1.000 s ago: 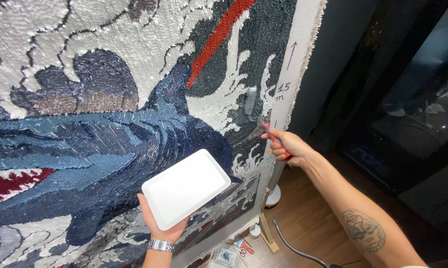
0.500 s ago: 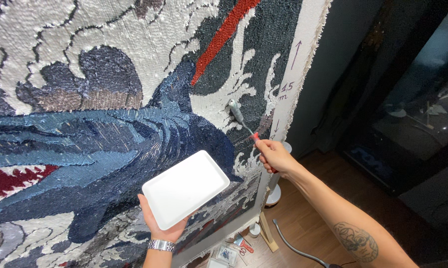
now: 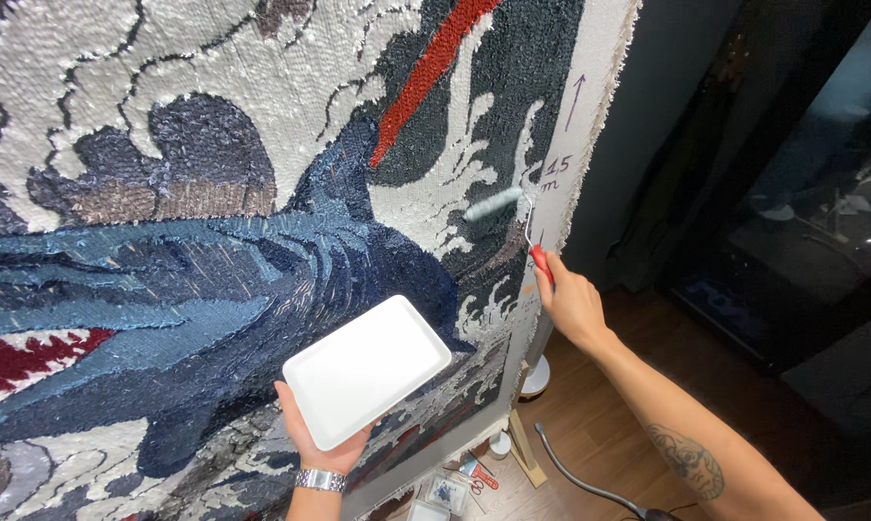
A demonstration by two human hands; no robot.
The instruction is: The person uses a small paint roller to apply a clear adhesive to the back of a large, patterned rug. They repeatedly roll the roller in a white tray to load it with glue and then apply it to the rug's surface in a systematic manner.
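Note:
My left hand (image 3: 312,446) holds a white rectangular tray (image 3: 366,370) from below, level, in front of a large tufted rug (image 3: 214,222) stretched upright on a frame. The rug shows blue, white, dark grey and red shapes. My right hand (image 3: 572,302) grips the red handle of a small paint roller (image 3: 498,205). Its pale roller head presses on a white patch of the rug near the right edge, up and right of the tray.
The rug's bare cloth border (image 3: 590,125) runs down the right side, with handwriting and an arrow on it. Dark curtains and a glass pane (image 3: 792,193) stand to the right. On the wooden floor (image 3: 590,434) lie a grey hose, small jars and tools.
My right hand has risen along the rug's right edge, carrying the roller up and left onto the white patch. The tray in my left hand has stayed about where it was.

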